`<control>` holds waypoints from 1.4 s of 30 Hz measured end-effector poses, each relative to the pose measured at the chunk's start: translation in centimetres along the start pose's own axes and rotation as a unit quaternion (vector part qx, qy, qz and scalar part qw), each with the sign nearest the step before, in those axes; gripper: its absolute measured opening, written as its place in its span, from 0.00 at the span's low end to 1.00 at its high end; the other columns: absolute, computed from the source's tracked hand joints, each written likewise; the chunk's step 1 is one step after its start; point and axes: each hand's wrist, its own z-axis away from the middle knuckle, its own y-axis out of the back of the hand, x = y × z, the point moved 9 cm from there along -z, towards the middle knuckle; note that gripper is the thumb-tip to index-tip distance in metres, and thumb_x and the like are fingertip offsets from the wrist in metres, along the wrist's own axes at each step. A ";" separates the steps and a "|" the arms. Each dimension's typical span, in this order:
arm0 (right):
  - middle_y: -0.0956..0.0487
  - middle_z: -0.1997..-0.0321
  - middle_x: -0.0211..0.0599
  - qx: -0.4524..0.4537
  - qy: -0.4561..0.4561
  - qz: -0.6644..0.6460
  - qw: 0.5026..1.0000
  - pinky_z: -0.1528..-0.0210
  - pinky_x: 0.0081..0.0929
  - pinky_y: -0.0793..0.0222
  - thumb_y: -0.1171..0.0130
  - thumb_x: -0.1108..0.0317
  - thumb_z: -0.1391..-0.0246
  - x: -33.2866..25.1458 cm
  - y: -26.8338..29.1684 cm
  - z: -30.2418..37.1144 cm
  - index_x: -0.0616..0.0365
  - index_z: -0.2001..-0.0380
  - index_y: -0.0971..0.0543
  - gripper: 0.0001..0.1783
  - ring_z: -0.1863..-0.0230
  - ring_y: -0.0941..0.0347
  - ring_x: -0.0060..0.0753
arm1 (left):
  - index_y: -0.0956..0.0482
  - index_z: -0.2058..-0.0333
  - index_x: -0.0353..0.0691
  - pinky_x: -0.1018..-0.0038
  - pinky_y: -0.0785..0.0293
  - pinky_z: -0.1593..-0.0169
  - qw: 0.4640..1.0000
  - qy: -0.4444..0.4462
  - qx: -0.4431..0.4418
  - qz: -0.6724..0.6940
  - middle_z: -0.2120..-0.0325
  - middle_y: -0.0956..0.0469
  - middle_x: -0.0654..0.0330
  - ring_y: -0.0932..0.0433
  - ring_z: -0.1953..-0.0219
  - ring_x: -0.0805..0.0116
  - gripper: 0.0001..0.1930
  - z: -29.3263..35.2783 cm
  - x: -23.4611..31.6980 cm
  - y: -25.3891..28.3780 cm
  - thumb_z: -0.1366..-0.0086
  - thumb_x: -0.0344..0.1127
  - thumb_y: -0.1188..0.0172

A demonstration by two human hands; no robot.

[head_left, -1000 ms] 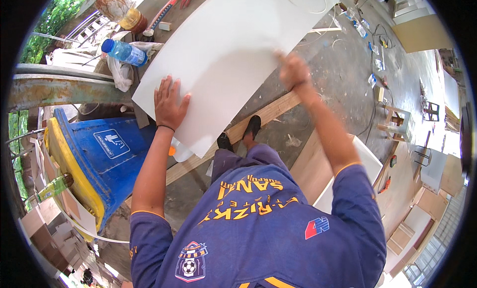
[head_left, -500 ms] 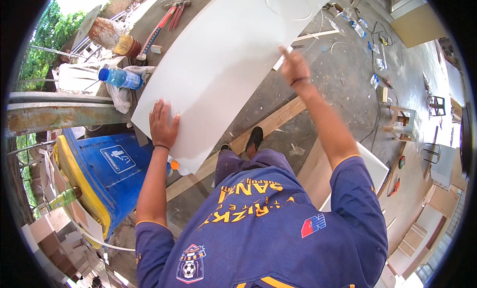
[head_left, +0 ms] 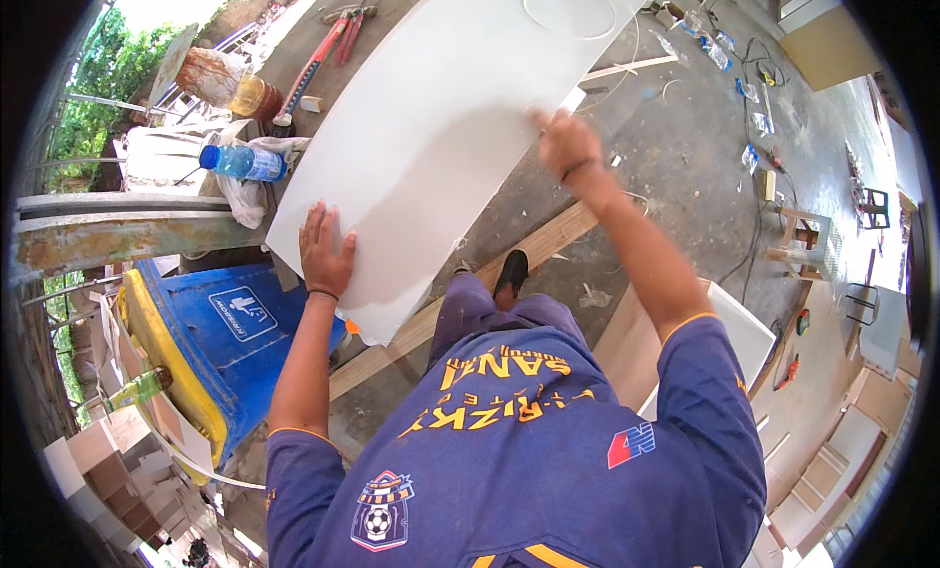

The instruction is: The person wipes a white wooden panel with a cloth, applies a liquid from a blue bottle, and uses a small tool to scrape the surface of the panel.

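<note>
below and left of the left fingers, a blue bin (head_left: 220,323) is seen; above-left of them, a capped bottle (head_left: 240,163) is found near the edge of the white panel (head_left: 421,147), and it could be knocked if the panel were pushed that way. the left hand (head_left: 327,260) is laid flat on the panel's near end, fingers slightly spread; if its pressure were eased, the panel could be shifted. the panel is stretched from beneath those fingers up past the right ones. the right hand (head_left: 570,149) is held at the panel's right edge, its fingers partly curled and blurred; whether anything is gripped cannot be told. by a sharp edge, its fingertips could be nicked. beyond them, a thin pale loop (head_left: 573,39) could be snagged by a long sweep.
</note>
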 end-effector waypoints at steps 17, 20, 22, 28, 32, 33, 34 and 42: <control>0.27 0.76 0.37 0.068 0.178 -0.006 0.982 0.81 0.32 0.32 0.51 0.68 0.50 -11.5 -1.5 8.6 0.43 0.44 0.31 0.26 0.78 0.28 0.37 | 0.31 0.47 0.43 0.54 0.51 0.36 0.999 0.015 0.003 0.029 0.39 0.39 0.56 0.44 0.36 0.56 0.25 0.5 -0.8 0.3 0.41 0.46 0.43; 0.26 0.72 0.36 -0.004 0.330 -0.191 0.924 0.68 0.35 0.28 0.49 0.67 0.52 -24.4 -1.0 17.5 0.41 0.47 0.28 0.25 0.68 0.26 0.36 | 0.31 0.47 0.43 0.54 0.51 0.35 1.000 0.015 0.000 0.022 0.39 0.39 0.57 0.44 0.35 0.57 0.25 0.6 -1.0 0.1 0.40 0.47 0.44; 0.26 0.72 0.35 -0.089 0.372 -0.218 0.898 0.65 0.33 0.27 0.49 0.69 0.53 -25.9 -0.9 18.3 0.44 0.50 0.26 0.24 0.66 0.26 0.35 | 0.31 0.46 0.43 0.54 0.51 0.35 1.000 0.015 0.004 0.027 0.39 0.39 0.57 0.44 0.35 0.56 0.25 0.6 -1.1 0.0 0.40 0.47 0.43; 0.26 0.70 0.41 0.185 0.037 -0.139 0.972 0.72 0.38 0.30 0.47 0.73 0.52 -3.8 2.2 5.1 0.46 0.50 0.26 0.23 0.70 0.28 0.47 | 0.32 0.46 0.43 0.53 0.51 0.35 1.000 0.008 0.006 0.019 0.39 0.39 0.57 0.44 0.35 0.56 0.25 0.4 -0.6 0.1 0.40 0.47 0.44; 0.26 0.71 0.38 0.182 0.093 -0.208 0.957 0.75 0.33 0.29 0.44 0.74 0.55 -7.9 -0.4 8.4 0.41 0.47 0.28 0.28 0.72 0.27 0.38 | 0.32 0.45 0.43 0.54 0.52 0.35 1.000 0.007 0.006 0.021 0.38 0.40 0.57 0.45 0.35 0.57 0.26 0.5 -1.0 0.0 0.40 0.48 0.45; 0.27 0.72 0.36 0.159 0.177 -0.304 0.922 0.76 0.31 0.29 0.44 0.74 0.56 -11.9 -1.7 11.0 0.39 0.45 0.29 0.31 0.72 0.27 0.34 | 0.32 0.45 0.43 0.53 0.52 0.35 1.000 0.010 0.002 0.016 0.38 0.40 0.57 0.45 0.35 0.57 0.26 0.8 -1.2 -0.1 0.40 0.47 0.45; 0.29 0.73 0.33 0.081 0.193 -0.091 0.974 0.77 0.31 0.29 0.46 0.73 0.56 -17.6 -4.4 14.0 0.39 0.46 0.28 0.30 0.72 0.28 0.34 | 0.33 0.45 0.43 0.53 0.52 0.35 1.000 0.013 -0.003 0.013 0.38 0.40 0.57 0.45 0.35 0.57 0.26 0.8 -1.1 0.0 0.40 0.47 0.45; 0.27 0.76 0.39 0.142 0.186 -0.306 0.923 0.73 0.34 0.32 0.45 0.74 0.57 -15.9 2.3 12.6 0.55 0.58 0.21 0.18 0.73 0.30 0.38 | 0.41 0.38 0.44 0.48 0.60 0.34 0.997 -0.057 -0.057 0.003 0.34 0.49 0.54 0.53 0.32 0.53 0.28 6.2 2.9 -1.2 0.35 0.46 0.54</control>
